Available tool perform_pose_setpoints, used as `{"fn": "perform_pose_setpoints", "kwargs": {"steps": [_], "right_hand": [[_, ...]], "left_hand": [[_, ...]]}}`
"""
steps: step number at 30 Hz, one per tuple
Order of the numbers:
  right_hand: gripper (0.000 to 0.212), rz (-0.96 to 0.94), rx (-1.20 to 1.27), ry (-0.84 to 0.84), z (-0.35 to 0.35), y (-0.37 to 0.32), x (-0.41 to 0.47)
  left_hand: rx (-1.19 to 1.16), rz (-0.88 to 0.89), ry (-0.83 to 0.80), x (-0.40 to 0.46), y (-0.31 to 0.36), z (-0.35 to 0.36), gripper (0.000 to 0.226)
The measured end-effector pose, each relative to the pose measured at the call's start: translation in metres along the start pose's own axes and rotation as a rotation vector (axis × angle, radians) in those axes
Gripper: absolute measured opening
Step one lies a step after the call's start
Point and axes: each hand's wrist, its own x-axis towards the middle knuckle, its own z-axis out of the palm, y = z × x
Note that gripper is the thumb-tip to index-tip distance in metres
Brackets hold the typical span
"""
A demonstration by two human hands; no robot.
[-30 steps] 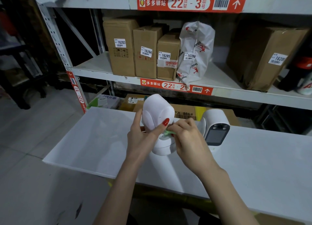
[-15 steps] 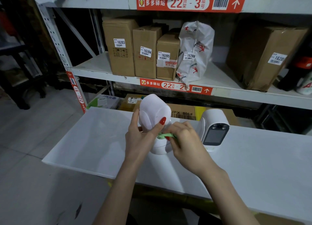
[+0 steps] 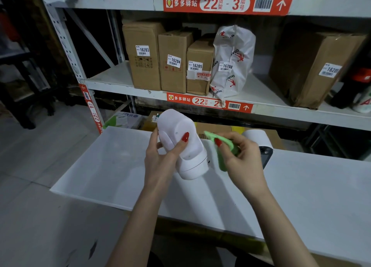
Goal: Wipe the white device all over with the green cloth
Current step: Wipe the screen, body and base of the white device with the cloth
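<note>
My left hand (image 3: 160, 160) grips a white rounded device (image 3: 180, 142) above the white table (image 3: 311, 196), thumb on its near face, fingers behind it. The device tilts, its domed end up and to the left, its round base down and to the right. My right hand (image 3: 243, 162) pinches a folded green cloth (image 3: 222, 152) just right of the device. A small gap shows between cloth and device.
A second white device with a dark screen (image 3: 263, 146) stands on the table behind my right hand. Behind the table stands a metal shelf rack (image 3: 140, 86) with several cardboard boxes (image 3: 144, 56) and a white plastic bag (image 3: 232, 62). Grey floor lies to the left.
My right hand has pulled the green cloth away from the device to the right, showing more of the cloth. My left hand has tilted the device and lifted it slightly.
</note>
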Motion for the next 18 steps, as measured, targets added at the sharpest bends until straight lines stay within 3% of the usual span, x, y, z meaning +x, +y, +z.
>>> {"fn": "perform_pose_setpoints", "kwargs": {"steps": [4,9,12,14,16,18], "right_hand": [[0.018,0.041,-0.085,0.084,-0.001,0.006,0.003],[0.023,0.13,-0.164,0.041,0.0,0.014,0.004],[0.023,0.199,-0.147,-0.047,0.002,0.011,0.004],[0.032,0.276,-0.036,-0.136,0.001,0.003,0.003],[0.028,0.336,0.079,-0.261,-0.001,-0.004,0.001],[0.04,0.361,0.106,-0.385,-0.002,-0.004,-0.001]], "left_hand": [[-0.039,-0.023,-0.03,0.002,0.001,-0.001,0.098],[-0.04,-0.008,-0.083,0.001,0.004,0.001,0.099],[-0.077,-0.007,-0.128,-0.001,0.006,0.001,0.096],[-0.113,-0.018,-0.149,-0.002,0.008,0.001,0.092],[-0.145,-0.03,-0.16,-0.002,0.009,0.001,0.084],[-0.171,-0.034,-0.161,0.0,0.009,0.0,0.075]]}}
